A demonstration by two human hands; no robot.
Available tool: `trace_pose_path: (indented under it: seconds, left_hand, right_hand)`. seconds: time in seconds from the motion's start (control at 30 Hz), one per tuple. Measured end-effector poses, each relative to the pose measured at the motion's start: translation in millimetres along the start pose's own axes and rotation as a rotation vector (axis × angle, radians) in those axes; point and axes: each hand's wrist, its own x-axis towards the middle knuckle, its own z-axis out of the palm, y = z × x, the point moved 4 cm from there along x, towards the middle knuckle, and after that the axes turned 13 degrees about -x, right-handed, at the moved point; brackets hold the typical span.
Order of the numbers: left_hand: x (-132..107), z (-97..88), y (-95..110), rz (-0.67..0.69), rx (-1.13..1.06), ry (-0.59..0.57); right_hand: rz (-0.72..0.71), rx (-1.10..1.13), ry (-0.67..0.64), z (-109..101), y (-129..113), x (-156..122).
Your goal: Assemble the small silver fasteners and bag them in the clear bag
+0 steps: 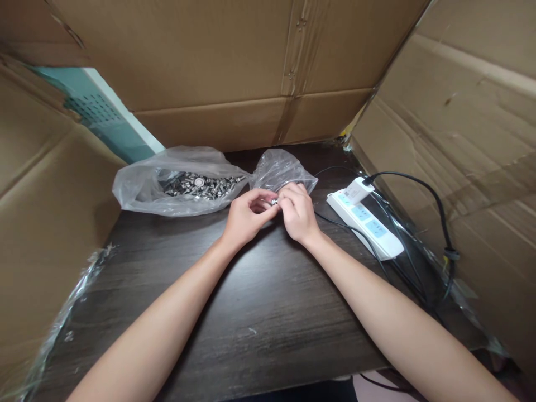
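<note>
Both hands meet above the far middle of the dark table. My left hand (250,215) pinches a small shiny metal fitting (274,201) between thumb and fingers. From the other side my right hand (298,211) closes its fingertips on the same fitting. Its exact kind is too small to make out. Left of the hands lies an open clear plastic bag (138,187) holding many small metal pieces (205,186). A second clear bag (278,167) lies just behind my fingers; its contents are mostly hidden.
A white power strip (387,240) with a plugged-in white adapter (355,191) lies at the right. Black cables (444,223) loop around it. Cardboard walls (218,56) close in the dark wood-grain table (251,312) at the back and both sides.
</note>
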Motion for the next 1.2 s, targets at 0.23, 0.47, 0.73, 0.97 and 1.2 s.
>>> trace_pose_path:
  seconds: [0.23,0.47,0.73,0.97,1.2]
  left_hand:
    - [-1.6,2.5,5.3,0.051,0.098,-0.017]
    - [-2.0,4.9,6.9,0.018,0.017,-0.045]
    - [-1.4,4.0,4.7,-0.011,0.002,-0.004]
    - [-0.1,1.2,2.8,-0.025,-0.042,0.008]
    - [0.5,-0.9,1.1,-0.046,-0.021,-0.009]
  right_hand:
    - [-0.009,0.022,-0.006,0.2,0.6,-0.1]
    - [0.007,0.02,-0.025,0.8,1.0,1.4]
    - [-0.004,0.03,-0.003,-0.9,-0.1,0.4]
    - [-0.007,0.08,0.018,-1.5,-2.4,1.3]
    - [0.0,0.068,0.015,-2.3,-2.6,1.8]
